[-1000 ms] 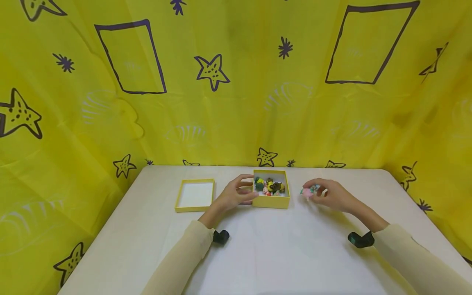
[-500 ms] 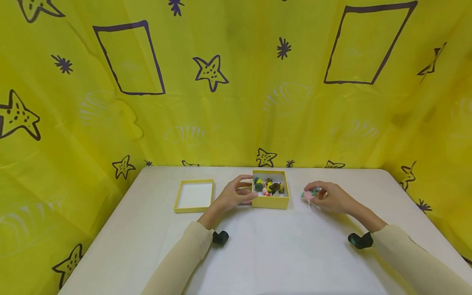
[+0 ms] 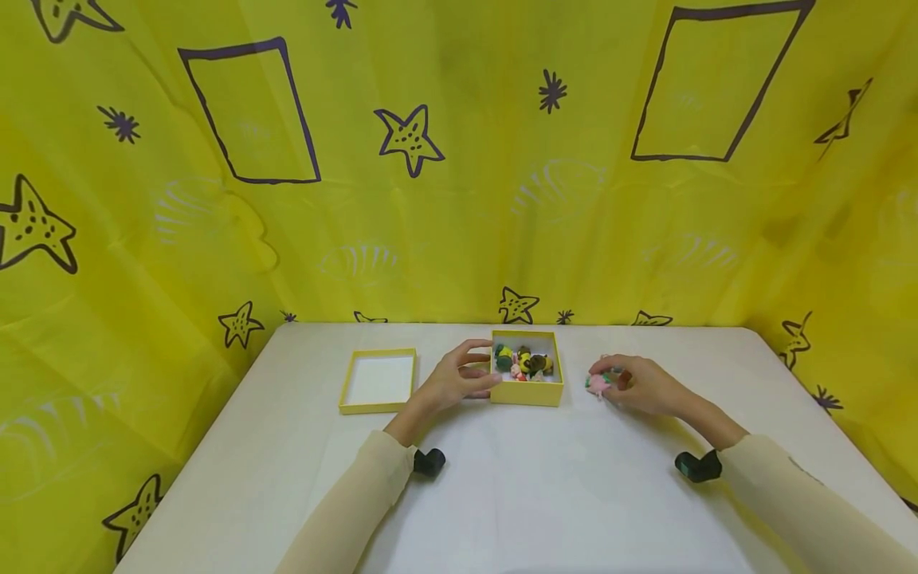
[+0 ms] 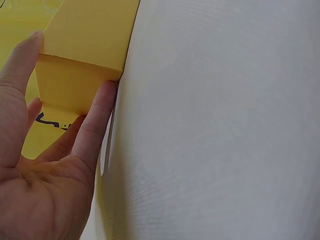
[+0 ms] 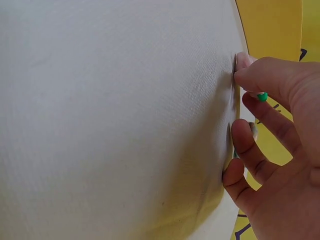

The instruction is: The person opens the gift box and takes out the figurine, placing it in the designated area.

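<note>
A yellow box (image 3: 527, 393) with a white inside stands at the back middle of the table. Several small figurines (image 3: 531, 365) in green, yellow, brown and pink lie in it. My left hand (image 3: 453, 376) is at the box's left side, extended fingers touching the wall and thumb at the front rim. To the right of the box, my right hand (image 3: 641, 386) pinches a small pink figurine (image 3: 598, 385) with green parts, close over the table, between thumb and finger. Another small pale object (image 5: 253, 130) shows behind my fingers, mostly hidden.
A shallow yellow lid (image 3: 378, 383) lies left of the box, white inside facing up. The white table (image 3: 545, 494) ends at the back against a yellow curtain (image 3: 459, 223) printed with stars. Dark wrist mounts (image 3: 699, 467) hang under both sleeves.
My right hand has lowered slightly toward me with the pink figurine, now nearer the table. The left hand and box have stayed in place.
</note>
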Demonstrator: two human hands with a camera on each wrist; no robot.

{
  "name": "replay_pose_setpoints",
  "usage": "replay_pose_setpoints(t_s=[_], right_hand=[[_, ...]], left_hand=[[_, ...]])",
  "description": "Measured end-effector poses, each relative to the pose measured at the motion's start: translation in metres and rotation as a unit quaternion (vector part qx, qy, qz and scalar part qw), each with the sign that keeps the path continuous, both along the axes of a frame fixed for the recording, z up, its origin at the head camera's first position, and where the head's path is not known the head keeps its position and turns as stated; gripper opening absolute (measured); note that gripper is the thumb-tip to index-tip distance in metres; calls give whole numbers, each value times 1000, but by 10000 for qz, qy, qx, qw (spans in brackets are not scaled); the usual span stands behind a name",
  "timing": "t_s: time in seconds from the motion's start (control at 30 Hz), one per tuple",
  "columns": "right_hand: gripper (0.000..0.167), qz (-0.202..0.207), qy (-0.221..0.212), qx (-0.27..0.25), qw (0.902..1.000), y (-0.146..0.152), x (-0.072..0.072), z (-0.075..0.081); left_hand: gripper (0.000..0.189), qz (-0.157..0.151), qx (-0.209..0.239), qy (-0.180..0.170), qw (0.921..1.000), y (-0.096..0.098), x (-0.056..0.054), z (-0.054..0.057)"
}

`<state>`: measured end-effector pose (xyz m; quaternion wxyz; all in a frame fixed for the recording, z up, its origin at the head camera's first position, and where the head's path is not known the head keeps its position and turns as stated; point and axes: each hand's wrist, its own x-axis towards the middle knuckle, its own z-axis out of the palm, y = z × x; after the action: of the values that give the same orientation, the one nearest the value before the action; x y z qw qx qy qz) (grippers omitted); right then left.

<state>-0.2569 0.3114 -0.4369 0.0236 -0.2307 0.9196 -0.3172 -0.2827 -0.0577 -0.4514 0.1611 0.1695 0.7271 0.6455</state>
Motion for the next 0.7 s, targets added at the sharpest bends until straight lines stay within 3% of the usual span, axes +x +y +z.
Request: replay_pose_setpoints(t_s=[0.7], right_hand=[[38,73,-126,28,9999,1,0,3]], left_hand=[[66,21,-73,88,9999,-1,1,2]])
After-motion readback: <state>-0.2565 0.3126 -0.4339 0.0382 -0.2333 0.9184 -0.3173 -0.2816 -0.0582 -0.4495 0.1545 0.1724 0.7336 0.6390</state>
